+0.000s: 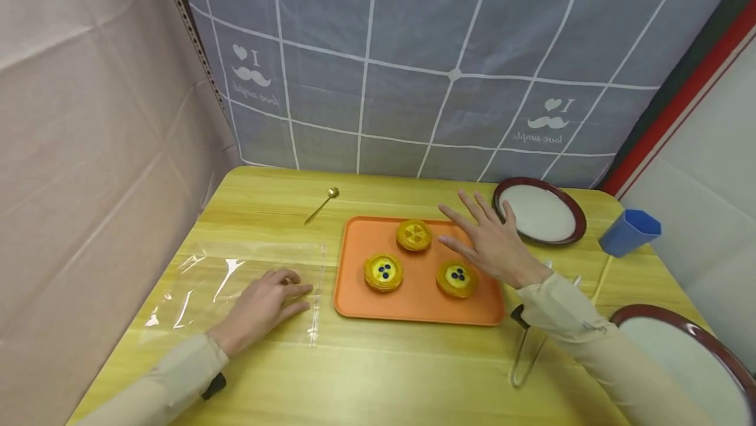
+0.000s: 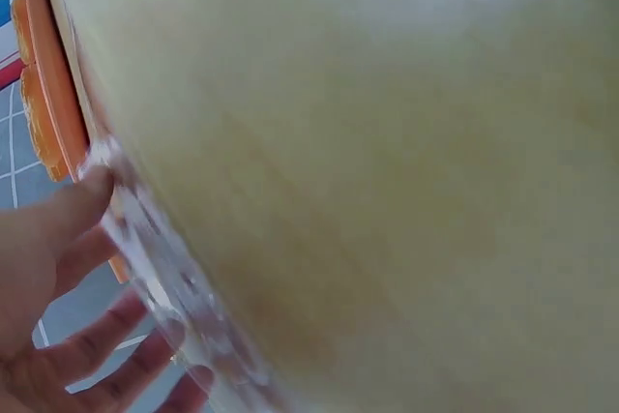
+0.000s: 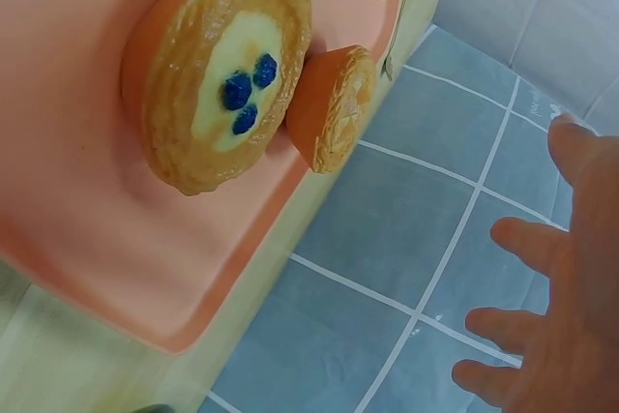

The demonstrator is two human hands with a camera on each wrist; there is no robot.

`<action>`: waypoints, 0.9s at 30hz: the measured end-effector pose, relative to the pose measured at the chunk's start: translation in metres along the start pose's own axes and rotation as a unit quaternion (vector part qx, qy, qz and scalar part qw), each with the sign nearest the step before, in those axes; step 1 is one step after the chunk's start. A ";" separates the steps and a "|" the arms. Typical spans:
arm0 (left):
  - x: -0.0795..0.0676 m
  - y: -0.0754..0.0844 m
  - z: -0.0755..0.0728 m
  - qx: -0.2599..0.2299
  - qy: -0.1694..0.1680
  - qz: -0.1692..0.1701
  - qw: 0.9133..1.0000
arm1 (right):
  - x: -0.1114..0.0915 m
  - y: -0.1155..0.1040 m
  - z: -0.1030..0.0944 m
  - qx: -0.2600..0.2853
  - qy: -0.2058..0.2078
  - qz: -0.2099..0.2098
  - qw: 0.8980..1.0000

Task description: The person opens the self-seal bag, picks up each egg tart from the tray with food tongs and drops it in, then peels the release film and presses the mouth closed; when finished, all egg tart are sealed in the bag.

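My left hand (image 1: 266, 304) rests on a clear plastic sheet or bag (image 1: 230, 268), fingers loosely bent near its right edge. In the left wrist view the thumb and fingers lie along the crinkled plastic edge (image 2: 169, 258). Just to the right lies an orange tray (image 1: 407, 310) with three egg tarts. Two of them, the front left tart (image 1: 383, 273) and the front right tart (image 1: 456, 279), carry blueberries; the back tart (image 1: 413, 235) has a pale segmented top. Over the tray's right side my right hand (image 1: 493, 245) hovers with fingers spread, holding nothing.
A small gold spoon (image 1: 319, 209) lies behind the plastic. At the back right are a brown-rimmed plate (image 1: 580, 224) and a blue cup (image 1: 629, 234). Another brown-rimmed plate (image 1: 693, 329) sits front right. A thin tong-like utensil (image 1: 520, 355) is partly hidden under the right forearm.
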State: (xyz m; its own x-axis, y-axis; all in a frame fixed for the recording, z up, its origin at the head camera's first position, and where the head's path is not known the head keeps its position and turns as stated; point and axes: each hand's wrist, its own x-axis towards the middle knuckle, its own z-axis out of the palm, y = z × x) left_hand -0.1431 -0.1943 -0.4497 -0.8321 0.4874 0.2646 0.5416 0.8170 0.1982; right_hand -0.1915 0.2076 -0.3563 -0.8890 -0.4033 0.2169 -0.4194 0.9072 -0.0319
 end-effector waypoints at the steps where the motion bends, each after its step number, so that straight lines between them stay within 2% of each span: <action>1: 0.001 0.000 0.000 -0.003 0.004 0.002 1.000 | -0.001 0.000 0.000 0.001 -0.001 0.001 1.000; 6: 0.005 -0.001 -0.002 -0.013 0.007 0.004 1.000 | -0.008 0.002 -0.001 0.006 -0.001 0.010 1.000; 10: 0.006 -0.001 -0.005 -0.027 0.009 0.004 1.000 | -0.023 0.009 -0.004 0.034 -0.012 0.032 0.999; 16: 0.008 -0.004 -0.013 -0.047 0.022 -0.017 0.998 | -0.067 0.026 -0.003 0.075 -0.038 0.073 0.994; 19: 0.009 -0.006 -0.017 -0.038 0.027 -0.020 0.999 | -0.091 0.033 0.002 0.070 -0.030 0.103 0.992; 21: 0.011 -0.007 -0.020 -0.035 0.029 -0.016 0.999 | -0.107 0.037 0.007 0.062 -0.008 0.134 0.989; 24: 0.012 -0.008 -0.022 -0.035 0.029 -0.011 0.999 | -0.125 0.040 0.012 0.066 -0.002 0.209 0.976; 27: 0.013 -0.008 -0.022 -0.032 0.023 -0.010 0.999 | -0.138 0.041 0.017 0.087 -0.050 0.295 0.950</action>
State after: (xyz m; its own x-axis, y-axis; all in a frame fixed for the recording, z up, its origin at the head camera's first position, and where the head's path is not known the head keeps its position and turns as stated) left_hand -0.1555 -0.2013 -0.4269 -0.8372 0.4554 0.3028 0.5327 0.8042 0.2636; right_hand -0.0894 0.2978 -0.4039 -0.9882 0.1522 0.0169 0.1413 0.9489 -0.2823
